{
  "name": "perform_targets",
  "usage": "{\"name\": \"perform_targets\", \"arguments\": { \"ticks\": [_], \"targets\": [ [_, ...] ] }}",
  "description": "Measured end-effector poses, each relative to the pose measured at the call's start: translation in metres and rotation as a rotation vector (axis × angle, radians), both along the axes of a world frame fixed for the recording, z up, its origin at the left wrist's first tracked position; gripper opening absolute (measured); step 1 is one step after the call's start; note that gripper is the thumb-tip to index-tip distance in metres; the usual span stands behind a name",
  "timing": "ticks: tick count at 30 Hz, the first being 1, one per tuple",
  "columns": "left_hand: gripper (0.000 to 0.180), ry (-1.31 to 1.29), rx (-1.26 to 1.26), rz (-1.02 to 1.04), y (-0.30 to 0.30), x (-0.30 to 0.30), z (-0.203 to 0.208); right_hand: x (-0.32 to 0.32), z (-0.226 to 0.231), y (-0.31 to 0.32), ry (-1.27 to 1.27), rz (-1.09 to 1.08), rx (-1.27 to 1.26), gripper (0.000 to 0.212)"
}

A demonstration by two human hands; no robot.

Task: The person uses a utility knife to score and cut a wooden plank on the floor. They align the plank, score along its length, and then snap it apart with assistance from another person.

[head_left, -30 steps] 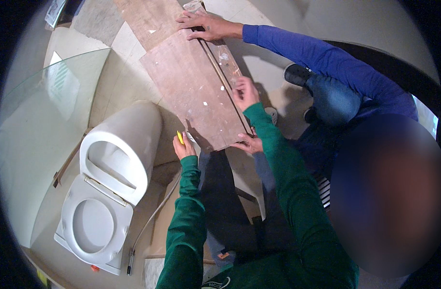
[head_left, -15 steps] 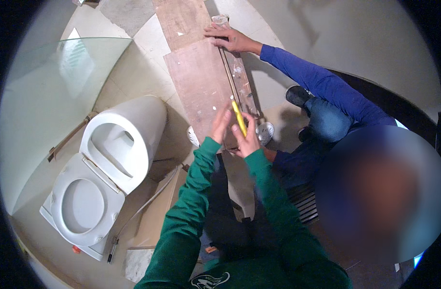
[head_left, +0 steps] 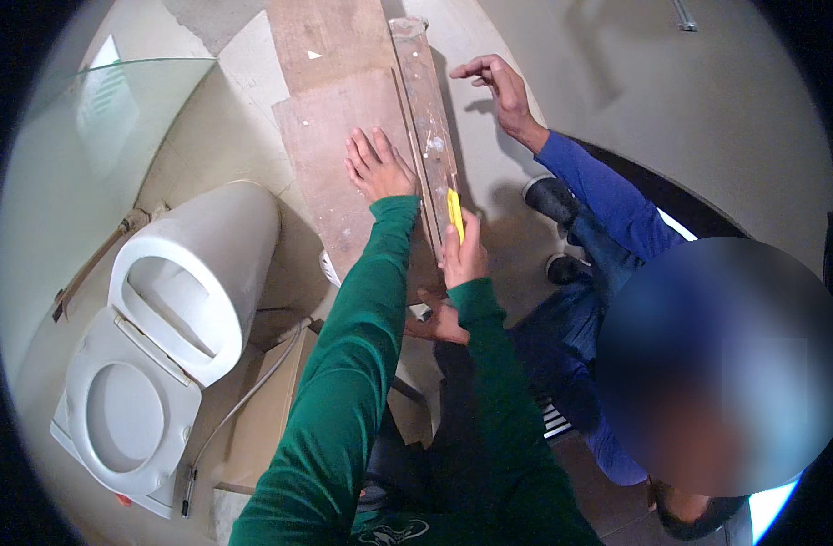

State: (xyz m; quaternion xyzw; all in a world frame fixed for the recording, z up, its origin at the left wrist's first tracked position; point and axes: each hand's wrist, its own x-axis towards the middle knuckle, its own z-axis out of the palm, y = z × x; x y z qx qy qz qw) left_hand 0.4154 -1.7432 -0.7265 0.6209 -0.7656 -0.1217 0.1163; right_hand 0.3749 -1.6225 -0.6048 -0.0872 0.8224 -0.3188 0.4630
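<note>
My left hand lies flat on a reddish-brown wooden board, fingers spread. My right hand is closed round a slim yellow utility knife. Its far end points at a paint-spotted plank along the board's right side; whether it touches the wood I cannot tell. Between board and plank runs a narrow strip. Below my right hand, a co-worker's hand is at the near end of the wood, beside a small white piece. The co-worker's other hand is raised right of the plank.
A white toilet with its seat lid swung out stands on the left, near a curved glass panel. A cardboard box and a grey hose are close by. The co-worker's dark shoe is on the right.
My left hand has moved from beside the knife onto the board. My right hand keeps the knife, lower now. The co-worker's far hand has come off the wood and moved right.
</note>
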Motion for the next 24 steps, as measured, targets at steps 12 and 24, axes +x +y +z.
{"name": "perform_targets", "arguments": {
  "ticks": [12, 24],
  "targets": [
    [0.052, -0.094, -0.049, -0.031, -0.001, -0.001, -0.001, -0.023, -0.031, -0.053, 0.229, 0.272, 0.101, 0.028],
    [0.062, -0.117, -0.011, -0.128, -0.006, 0.005, -0.008, -0.011, -0.07, -0.057, 0.302, 0.259, -0.066, 0.025]
  ]
}}
